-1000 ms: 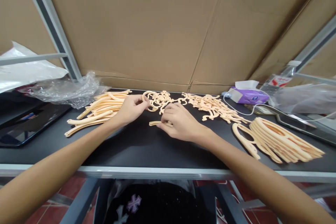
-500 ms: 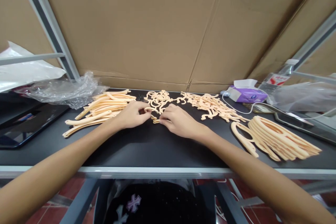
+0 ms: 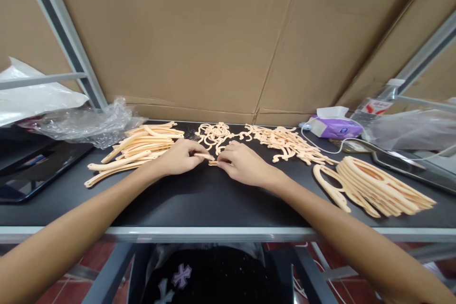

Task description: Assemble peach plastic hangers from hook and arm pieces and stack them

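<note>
A black tabletop (image 3: 213, 204) is carrying long curved strips (image 3: 142, 145), small hooked pieces (image 3: 285, 142), a fanned stack of looped pieces (image 3: 384, 187) and a purple tissue pack (image 3: 337, 128).

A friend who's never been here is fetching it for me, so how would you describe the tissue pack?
Find the black table in front of the big cardboard wall. Toward its back right, beside a clear bottle, sits the tissue pack. It is purple, with a white tissue sticking up from the top, unlike the pale peach pieces heaped nearby.
</note>
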`<state>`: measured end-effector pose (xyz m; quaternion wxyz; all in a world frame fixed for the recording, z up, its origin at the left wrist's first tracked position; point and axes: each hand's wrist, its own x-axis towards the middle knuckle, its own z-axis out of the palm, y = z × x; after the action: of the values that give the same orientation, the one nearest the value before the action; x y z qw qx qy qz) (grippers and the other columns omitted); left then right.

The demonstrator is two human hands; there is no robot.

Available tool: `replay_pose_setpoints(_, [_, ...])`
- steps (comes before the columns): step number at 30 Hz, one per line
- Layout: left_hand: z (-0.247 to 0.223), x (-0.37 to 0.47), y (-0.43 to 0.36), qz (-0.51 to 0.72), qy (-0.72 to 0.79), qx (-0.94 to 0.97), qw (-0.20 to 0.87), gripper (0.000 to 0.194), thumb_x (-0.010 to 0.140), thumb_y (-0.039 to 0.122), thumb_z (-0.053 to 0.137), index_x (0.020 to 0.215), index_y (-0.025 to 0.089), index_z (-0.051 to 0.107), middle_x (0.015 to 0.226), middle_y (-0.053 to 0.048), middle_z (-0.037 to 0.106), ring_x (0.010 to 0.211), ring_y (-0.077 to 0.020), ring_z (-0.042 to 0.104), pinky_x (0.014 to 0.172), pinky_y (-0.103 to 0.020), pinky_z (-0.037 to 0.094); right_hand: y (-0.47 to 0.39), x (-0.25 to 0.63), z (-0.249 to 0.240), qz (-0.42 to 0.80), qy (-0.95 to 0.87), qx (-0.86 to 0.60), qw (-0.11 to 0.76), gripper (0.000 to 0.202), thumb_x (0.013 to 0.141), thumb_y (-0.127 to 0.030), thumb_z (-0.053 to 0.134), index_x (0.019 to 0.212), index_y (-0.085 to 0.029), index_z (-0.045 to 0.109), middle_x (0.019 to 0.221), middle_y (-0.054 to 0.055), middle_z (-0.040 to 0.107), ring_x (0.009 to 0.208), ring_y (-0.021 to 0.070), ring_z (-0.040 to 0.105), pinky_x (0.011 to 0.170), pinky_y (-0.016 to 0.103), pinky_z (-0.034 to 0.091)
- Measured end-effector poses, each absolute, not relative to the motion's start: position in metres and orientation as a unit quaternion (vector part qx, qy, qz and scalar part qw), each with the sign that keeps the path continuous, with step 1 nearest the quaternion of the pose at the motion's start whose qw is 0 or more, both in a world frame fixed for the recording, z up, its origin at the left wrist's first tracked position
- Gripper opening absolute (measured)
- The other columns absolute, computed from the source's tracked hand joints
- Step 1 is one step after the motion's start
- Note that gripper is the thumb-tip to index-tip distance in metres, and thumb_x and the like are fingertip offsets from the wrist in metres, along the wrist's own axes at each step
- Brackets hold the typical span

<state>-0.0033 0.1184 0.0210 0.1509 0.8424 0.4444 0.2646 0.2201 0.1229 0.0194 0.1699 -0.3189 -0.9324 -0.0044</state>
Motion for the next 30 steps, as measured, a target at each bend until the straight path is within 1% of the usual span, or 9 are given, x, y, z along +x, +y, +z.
replay_pose_setpoints(2, [0.0201, -0.0023, 0.1187, 0.265, 0.448, 0.837, 0.171, 0.024, 0.077, 0.027, 0.056, 0.087, 0.018, 0.077, 0.086, -0.002, 0.076, 0.080, -0.0181, 0.067, 0.073, -0.025, 0.048, 0.1228, 0.2201, 0.0200, -0.004, -0.932, -0.320, 0.168, 0.021, 0.096, -0.022, 0.055, 0.088, -0.015, 0.074, 0.085, 0.007, 0.069, 0.084, 0.0180, 0.055, 0.080, 0.031, 0.038])
replay_pose_setpoints(6, [0.0147, -0.0009, 0.1213, 0.286, 0.459, 0.822, 0.179, 0.020, 0.074, 0.030, 0.062, 0.083, 0.017, 0.073, 0.080, -0.003, 0.071, 0.071, -0.0167, 0.064, 0.065, -0.025, 0.047, 0.1213, 0.2193, 0.0214, -0.006, -0.933, -0.319, 0.165, 0.022, 0.096, -0.020, 0.054, 0.086, -0.014, 0.073, 0.085, 0.008, 0.069, 0.083, 0.0180, 0.055, 0.081, 0.031, 0.039])
replay_pose_setpoints(11, [0.0123, -0.0020, 0.1244, 0.287, 0.435, 0.840, 0.149, 0.019, 0.081, 0.033, 0.056, 0.084, 0.018, 0.066, 0.086, -0.004, 0.068, 0.079, -0.0176, 0.062, 0.073, -0.029, 0.048, 0.1203, 0.2197, 0.0222, -0.003, -0.927, -0.340, 0.156, 0.024, 0.097, -0.019, 0.050, 0.085, -0.014, 0.070, 0.086, 0.008, 0.069, 0.085, 0.0185, 0.058, 0.079, 0.030, 0.039])
replay_pose_setpoints(16, [0.0149, -0.0033, 0.1254, 0.336, 0.441, 0.794, 0.248, 0.019, 0.087, 0.035, 0.055, 0.091, 0.017, 0.059, 0.085, -0.003, 0.069, 0.078, -0.0172, 0.067, 0.072, -0.029, 0.052, 0.1202, 0.2206, 0.0231, 0.034, -0.906, -0.383, 0.180, 0.022, 0.100, -0.022, 0.045, 0.099, -0.015, 0.066, 0.094, 0.008, 0.070, 0.084, 0.0175, 0.061, 0.075, 0.028, 0.039])
replay_pose_setpoints(18, [0.0157, -0.0024, 0.1252, 0.357, 0.440, 0.770, 0.293, 0.018, 0.086, 0.034, 0.057, 0.092, 0.017, 0.058, 0.082, -0.003, 0.070, 0.075, -0.0168, 0.069, 0.071, -0.029, 0.053, 0.1202, 0.2212, 0.0236, 0.040, -0.901, -0.392, 0.184, 0.023, 0.101, -0.023, 0.043, 0.101, -0.016, 0.065, 0.095, 0.008, 0.070, 0.082, 0.0170, 0.062, 0.074, 0.027, 0.039])
replay_pose_setpoints(20, [0.0164, -0.0011, 0.1246, 0.368, 0.442, 0.758, 0.306, 0.019, 0.082, 0.032, 0.063, 0.092, 0.016, 0.060, 0.080, -0.003, 0.071, 0.073, -0.0167, 0.070, 0.070, -0.028, 0.054, 0.1205, 0.2218, 0.0238, 0.034, -0.901, -0.392, 0.180, 0.023, 0.100, -0.022, 0.042, 0.100, -0.016, 0.065, 0.095, 0.008, 0.071, 0.083, 0.0173, 0.062, 0.073, 0.027, 0.038])
replay_pose_setpoints(23, [0.0171, 0.0001, 0.1233, 0.375, 0.448, 0.761, 0.284, 0.020, 0.077, 0.031, 0.068, 0.089, 0.015, 0.067, 0.083, -0.004, 0.073, 0.077, -0.0181, 0.071, 0.071, -0.027, 0.054, 0.1210, 0.2225, 0.0234, 0.023, -0.904, -0.389, 0.176, 0.024, 0.100, -0.022, 0.042, 0.099, -0.017, 0.066, 0.094, 0.008, 0.071, 0.084, 0.0180, 0.063, 0.073, 0.027, 0.038])
replay_pose_setpoints(25, [0.0165, -0.0003, 0.1227, 0.372, 0.452, 0.774, 0.242, 0.019, 0.075, 0.031, 0.069, 0.086, 0.016, 0.072, 0.084, -0.004, 0.075, 0.080, -0.0188, 0.070, 0.072, -0.027, 0.053, 0.1211, 0.2224, 0.0231, 0.021, -0.905, -0.388, 0.174, 0.024, 0.100, -0.023, 0.043, 0.100, -0.017, 0.066, 0.095, 0.008, 0.071, 0.084, 0.0182, 0.062, 0.072, 0.027, 0.037])
replay_pose_setpoints(30, [0.0117, -0.0039, 0.1229, 0.359, 0.429, 0.818, 0.132, 0.019, 0.077, 0.031, 0.067, 0.083, 0.016, 0.076, 0.079, -0.004, 0.077, 0.071, -0.0175, 0.069, 0.066, -0.025, 0.049, 0.1210, 0.2223, 0.0226, 0.012, -0.906, -0.389, 0.166, 0.022, 0.100, -0.023, 0.044, 0.101, -0.018, 0.066, 0.096, 0.008, 0.070, 0.082, 0.0178, 0.062, 0.071, 0.028, 0.036])
